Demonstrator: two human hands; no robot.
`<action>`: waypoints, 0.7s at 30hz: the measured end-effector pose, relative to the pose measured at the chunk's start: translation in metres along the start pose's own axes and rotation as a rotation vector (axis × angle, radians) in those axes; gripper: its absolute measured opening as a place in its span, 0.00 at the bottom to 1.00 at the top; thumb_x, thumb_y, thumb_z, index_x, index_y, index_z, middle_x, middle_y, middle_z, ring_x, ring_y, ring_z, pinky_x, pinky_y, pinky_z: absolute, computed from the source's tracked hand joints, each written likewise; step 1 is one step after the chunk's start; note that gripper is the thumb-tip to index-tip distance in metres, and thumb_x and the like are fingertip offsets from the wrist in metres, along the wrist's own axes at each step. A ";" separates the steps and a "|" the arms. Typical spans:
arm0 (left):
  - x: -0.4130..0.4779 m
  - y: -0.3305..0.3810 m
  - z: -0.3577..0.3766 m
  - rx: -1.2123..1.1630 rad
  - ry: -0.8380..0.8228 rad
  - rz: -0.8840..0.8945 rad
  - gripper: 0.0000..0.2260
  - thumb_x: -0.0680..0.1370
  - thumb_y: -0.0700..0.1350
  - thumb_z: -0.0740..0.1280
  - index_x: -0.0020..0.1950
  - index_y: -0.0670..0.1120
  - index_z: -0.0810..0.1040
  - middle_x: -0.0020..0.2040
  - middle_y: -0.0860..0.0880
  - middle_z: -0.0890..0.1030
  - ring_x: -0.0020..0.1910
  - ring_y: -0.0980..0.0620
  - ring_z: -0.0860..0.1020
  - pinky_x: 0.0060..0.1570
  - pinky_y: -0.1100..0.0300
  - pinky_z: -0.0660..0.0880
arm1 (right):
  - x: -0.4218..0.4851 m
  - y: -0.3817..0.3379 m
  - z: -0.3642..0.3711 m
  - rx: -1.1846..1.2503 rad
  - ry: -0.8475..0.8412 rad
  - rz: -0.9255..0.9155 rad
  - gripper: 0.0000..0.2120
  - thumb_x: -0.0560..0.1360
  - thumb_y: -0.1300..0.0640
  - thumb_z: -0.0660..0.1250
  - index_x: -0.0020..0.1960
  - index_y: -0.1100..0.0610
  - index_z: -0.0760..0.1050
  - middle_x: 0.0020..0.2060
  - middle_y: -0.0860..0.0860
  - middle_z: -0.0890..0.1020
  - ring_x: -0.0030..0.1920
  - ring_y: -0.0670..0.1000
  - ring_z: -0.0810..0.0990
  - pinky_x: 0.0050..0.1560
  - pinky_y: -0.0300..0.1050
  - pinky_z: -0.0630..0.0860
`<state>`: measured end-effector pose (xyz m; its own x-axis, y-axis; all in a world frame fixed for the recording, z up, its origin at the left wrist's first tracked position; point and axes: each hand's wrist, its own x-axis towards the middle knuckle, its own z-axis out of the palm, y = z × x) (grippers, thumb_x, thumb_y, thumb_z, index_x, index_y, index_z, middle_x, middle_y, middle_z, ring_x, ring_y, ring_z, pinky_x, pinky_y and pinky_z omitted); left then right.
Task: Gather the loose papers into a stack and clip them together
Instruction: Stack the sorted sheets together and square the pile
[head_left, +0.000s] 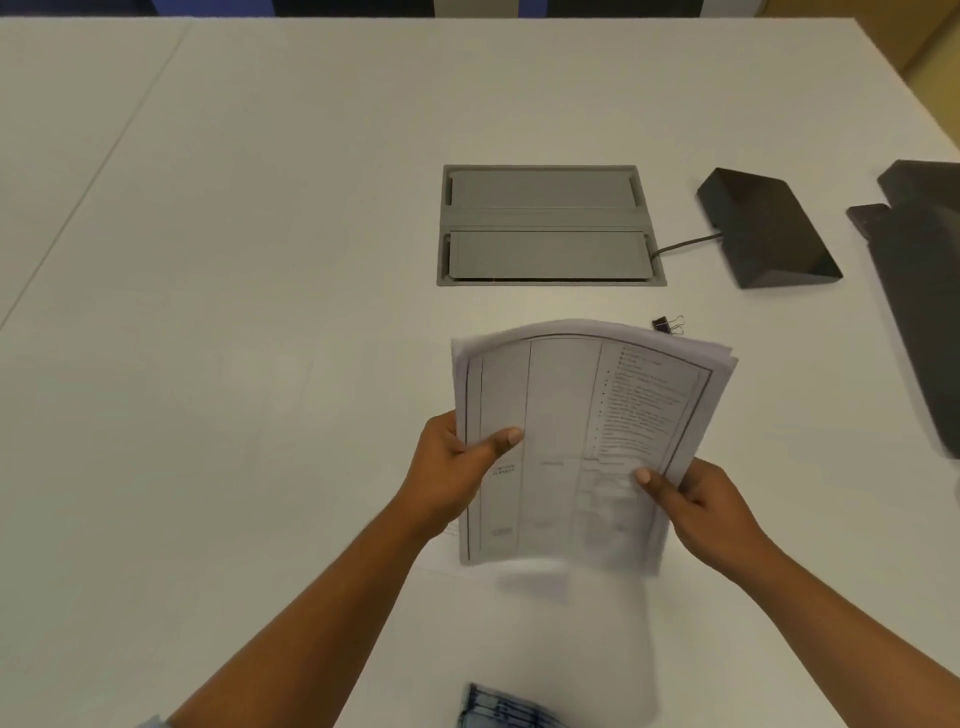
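A stack of printed papers (576, 415) is held up off the white table (234, 312), its top edge bowed and its sheets slightly fanned at the upper right. My left hand (457, 467) grips the stack's left edge, thumb on the front page. My right hand (701, 509) grips the lower right edge, thumb on top. A small black binder clip (667, 325) lies on the table just beyond the stack's upper right corner, apart from both hands. Another sheet (571, 623), blurred, lies flat on the table below the stack.
A grey recessed cable hatch (545, 223) sits in the table behind the papers. A black wedge-shaped device (763, 228) with a cable lies to its right, and a dark flat object (924, 286) reaches the right edge. Denim fabric (498, 706) shows at the bottom.
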<state>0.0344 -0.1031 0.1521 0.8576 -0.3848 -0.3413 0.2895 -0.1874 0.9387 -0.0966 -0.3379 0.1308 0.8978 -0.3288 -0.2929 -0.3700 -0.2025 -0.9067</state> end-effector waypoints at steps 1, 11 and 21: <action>0.002 -0.005 0.001 -0.008 0.011 -0.005 0.13 0.74 0.47 0.74 0.57 0.44 0.82 0.50 0.45 0.87 0.49 0.47 0.85 0.50 0.51 0.83 | -0.002 0.003 -0.003 0.011 0.018 0.013 0.08 0.76 0.53 0.65 0.53 0.48 0.80 0.45 0.34 0.85 0.49 0.35 0.83 0.46 0.28 0.77; -0.013 -0.105 -0.013 0.922 0.337 -0.382 0.37 0.71 0.66 0.69 0.71 0.43 0.68 0.67 0.42 0.71 0.64 0.43 0.73 0.59 0.51 0.73 | -0.037 0.041 -0.041 0.239 0.166 0.207 0.38 0.55 0.32 0.77 0.56 0.57 0.80 0.47 0.51 0.88 0.48 0.54 0.87 0.44 0.42 0.83; -0.014 -0.116 -0.006 0.604 0.312 -0.455 0.32 0.64 0.46 0.82 0.59 0.43 0.67 0.52 0.47 0.74 0.50 0.44 0.79 0.44 0.53 0.77 | -0.045 0.045 -0.047 0.404 0.204 0.250 0.28 0.60 0.44 0.78 0.56 0.53 0.79 0.53 0.54 0.86 0.51 0.52 0.86 0.51 0.48 0.82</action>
<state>-0.0089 -0.0707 0.0487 0.8161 0.0993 -0.5693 0.4354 -0.7535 0.4927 -0.1649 -0.3759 0.1171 0.7141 -0.5033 -0.4866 -0.4088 0.2645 -0.8734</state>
